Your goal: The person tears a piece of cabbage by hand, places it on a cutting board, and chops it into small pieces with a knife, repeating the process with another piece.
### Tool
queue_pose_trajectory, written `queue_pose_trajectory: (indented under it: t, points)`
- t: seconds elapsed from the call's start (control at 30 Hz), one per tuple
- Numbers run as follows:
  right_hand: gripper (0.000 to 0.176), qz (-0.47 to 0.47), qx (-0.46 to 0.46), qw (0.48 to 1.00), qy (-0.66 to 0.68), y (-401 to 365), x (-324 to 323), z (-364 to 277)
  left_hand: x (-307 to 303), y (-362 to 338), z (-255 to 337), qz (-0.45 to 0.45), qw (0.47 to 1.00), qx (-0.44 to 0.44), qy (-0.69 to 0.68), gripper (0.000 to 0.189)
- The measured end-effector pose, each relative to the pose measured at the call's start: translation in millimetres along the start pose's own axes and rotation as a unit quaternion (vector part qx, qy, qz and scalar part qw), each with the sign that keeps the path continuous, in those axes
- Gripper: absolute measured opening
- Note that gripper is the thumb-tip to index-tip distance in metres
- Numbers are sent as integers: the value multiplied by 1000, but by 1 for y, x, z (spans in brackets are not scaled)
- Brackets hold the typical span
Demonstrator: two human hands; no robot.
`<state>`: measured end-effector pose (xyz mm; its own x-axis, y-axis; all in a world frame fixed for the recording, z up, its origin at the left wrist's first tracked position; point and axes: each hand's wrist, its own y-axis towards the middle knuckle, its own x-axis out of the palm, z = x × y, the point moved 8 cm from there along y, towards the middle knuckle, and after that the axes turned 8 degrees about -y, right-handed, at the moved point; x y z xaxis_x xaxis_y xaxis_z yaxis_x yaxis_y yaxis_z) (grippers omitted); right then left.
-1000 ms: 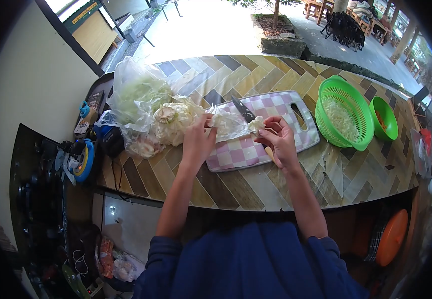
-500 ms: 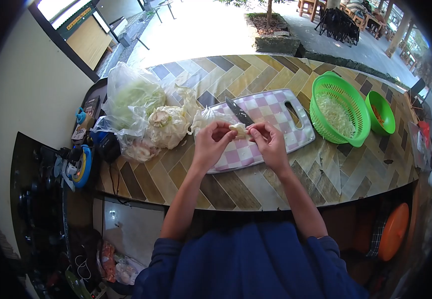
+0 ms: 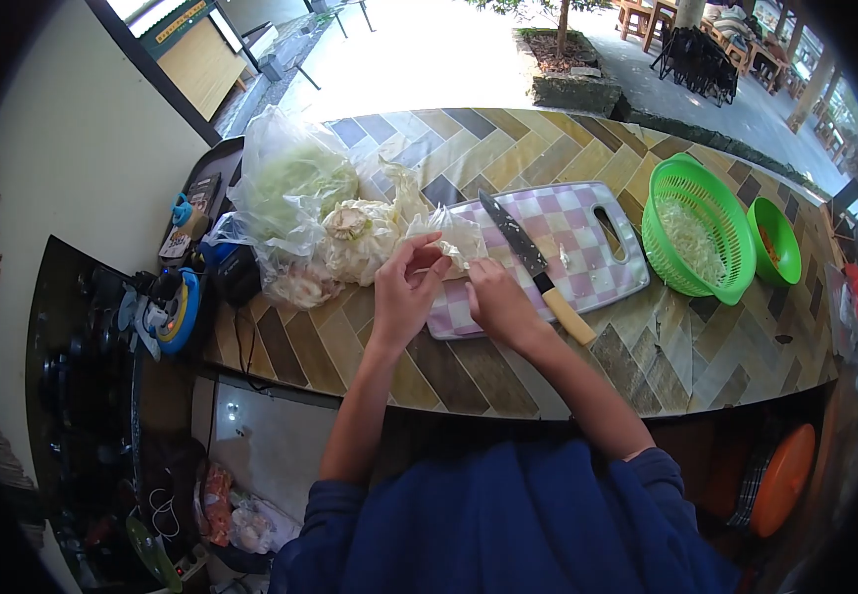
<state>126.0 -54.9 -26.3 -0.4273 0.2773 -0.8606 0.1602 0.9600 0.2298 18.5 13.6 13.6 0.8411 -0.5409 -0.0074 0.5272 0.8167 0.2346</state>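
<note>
My left hand (image 3: 409, 289) is closed, thumb and fingertips pinching a small pale vegetable piece (image 3: 455, 259) over the left part of the cutting board. Fingers curled, my right hand (image 3: 500, 302) grips the same piece from the other side. Beneath them lies the pink-and-white checked cutting board (image 3: 570, 208). A knife (image 3: 518, 240) with a dark blade and light wooden handle rests on it, right of my hands, with white bits on the blade. Crumpled pale leaves (image 3: 464, 234) lie just beyond my fingers. A pale cabbage (image 3: 358, 238) sits to the left.
Behind the cabbage stands a clear plastic bag (image 3: 295, 183) with pale green contents. On the right are a green colander (image 3: 662, 233) of shredded white vegetable and a green bowl (image 3: 787, 247) with orange shreds. A blue tape roll (image 3: 182, 315) is at the left edge.
Both hands have shifted left with the pale piece, off the knife handle, which now shows. My right hand has turned over, its fingers curled more tightly. The whole view has swung slightly.
</note>
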Motion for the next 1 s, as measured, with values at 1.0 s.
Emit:
queue_pose_trajectory:
  t: [1.0]
  points:
    - [17,107,206,831,506,-36,-54,68,42,15,22,-121,956,144,226,20]
